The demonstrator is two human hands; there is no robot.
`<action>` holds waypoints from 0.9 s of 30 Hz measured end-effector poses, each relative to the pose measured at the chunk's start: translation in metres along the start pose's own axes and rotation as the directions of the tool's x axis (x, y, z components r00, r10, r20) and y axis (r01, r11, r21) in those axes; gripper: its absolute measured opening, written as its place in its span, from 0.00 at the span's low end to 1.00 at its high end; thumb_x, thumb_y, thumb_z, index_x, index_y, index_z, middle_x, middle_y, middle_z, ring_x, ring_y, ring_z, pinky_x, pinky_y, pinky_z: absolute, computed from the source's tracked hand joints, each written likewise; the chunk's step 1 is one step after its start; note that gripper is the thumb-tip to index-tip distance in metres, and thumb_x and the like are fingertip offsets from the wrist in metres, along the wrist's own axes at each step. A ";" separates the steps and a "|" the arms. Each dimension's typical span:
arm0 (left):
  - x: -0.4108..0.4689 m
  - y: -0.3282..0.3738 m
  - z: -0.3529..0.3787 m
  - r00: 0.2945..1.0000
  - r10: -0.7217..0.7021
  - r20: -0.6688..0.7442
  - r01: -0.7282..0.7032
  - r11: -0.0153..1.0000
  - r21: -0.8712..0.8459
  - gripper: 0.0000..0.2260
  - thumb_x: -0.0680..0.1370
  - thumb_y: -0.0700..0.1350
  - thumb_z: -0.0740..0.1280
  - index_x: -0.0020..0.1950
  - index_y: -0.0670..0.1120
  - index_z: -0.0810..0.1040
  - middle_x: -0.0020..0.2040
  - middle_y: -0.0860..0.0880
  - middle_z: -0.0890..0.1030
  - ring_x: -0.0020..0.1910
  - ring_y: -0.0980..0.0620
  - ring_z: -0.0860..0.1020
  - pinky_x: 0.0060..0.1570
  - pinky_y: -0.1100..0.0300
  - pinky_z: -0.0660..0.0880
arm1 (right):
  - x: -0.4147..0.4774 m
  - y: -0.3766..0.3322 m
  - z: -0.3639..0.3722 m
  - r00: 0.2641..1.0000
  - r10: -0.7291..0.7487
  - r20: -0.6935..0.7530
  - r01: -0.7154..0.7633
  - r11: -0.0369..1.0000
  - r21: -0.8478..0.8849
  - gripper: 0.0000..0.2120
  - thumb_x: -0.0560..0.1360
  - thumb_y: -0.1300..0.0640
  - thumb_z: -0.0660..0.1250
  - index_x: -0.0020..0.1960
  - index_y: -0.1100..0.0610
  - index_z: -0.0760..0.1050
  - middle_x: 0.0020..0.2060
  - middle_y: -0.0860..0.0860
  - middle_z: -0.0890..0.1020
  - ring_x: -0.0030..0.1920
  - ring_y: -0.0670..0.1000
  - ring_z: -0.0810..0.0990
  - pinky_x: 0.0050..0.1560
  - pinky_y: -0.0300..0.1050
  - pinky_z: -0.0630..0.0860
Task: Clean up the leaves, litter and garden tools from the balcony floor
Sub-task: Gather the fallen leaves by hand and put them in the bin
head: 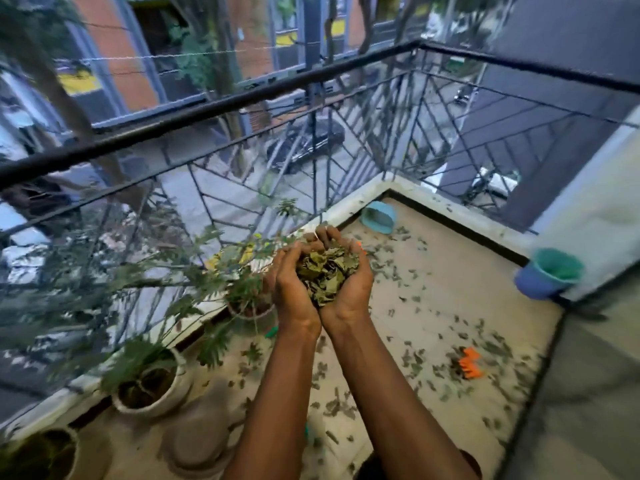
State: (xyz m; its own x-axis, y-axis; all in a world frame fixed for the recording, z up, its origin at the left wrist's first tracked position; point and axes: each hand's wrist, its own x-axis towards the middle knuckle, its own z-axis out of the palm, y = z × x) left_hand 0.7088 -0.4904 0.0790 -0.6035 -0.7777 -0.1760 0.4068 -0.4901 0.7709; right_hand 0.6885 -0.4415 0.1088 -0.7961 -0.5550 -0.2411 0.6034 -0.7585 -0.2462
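- From the head camera, I see both hands raised in front of me, pressed side by side into one cup.
- The left hand [291, 282] and the right hand [349, 289] touch along their inner edges, palms up, fingers curled in at the far end.
- A heap of leaves [325, 271], dry and greenish brown, fills the cup; both hands hold it, well above the floor [467, 299].
- Loose leaves [415, 368] lie scattered over the floor below and to the right of the hands, out to the far corner.
- An orange tool [467, 367] lies on the floor to the lower right of the right hand, among the leaves; blur hides its shape.
- A small orange bit [359, 245] shows just past the right fingertips; I cannot tell what it is.
- A pale blue tub [379, 217] lies on its side in the far corner, beyond the right hand.
- A blue bucket [547, 273] stands upright far to the right, by the wall.
- A potted plant [249, 306] sits just left of and below the left hand, against the railing [207, 112].
- A white pot [152, 386] with a plant stands lower left, nearer to me, along the same railing.
- A green object [272, 331] peeks out beside my left wrist, too hidden to name.
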 end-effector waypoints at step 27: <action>0.074 -0.323 0.384 0.795 -0.469 0.385 0.501 0.865 0.018 0.27 0.67 0.27 0.54 0.60 0.39 0.81 0.52 0.42 0.85 0.51 0.44 0.84 0.45 0.56 0.82 | 0.210 -0.431 -0.124 0.741 -0.622 -0.253 0.584 0.783 -0.214 0.19 0.76 0.72 0.56 0.58 0.60 0.80 0.49 0.59 0.85 0.48 0.58 0.83 0.39 0.46 0.80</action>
State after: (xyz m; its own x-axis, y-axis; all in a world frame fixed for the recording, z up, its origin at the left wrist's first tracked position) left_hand 0.2692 -0.2386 0.0517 -0.9345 -0.2369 -0.2656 0.0368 -0.8065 0.5900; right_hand 0.2668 -0.1890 0.0482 -0.9534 0.1470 -0.2634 0.0173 -0.8451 -0.5343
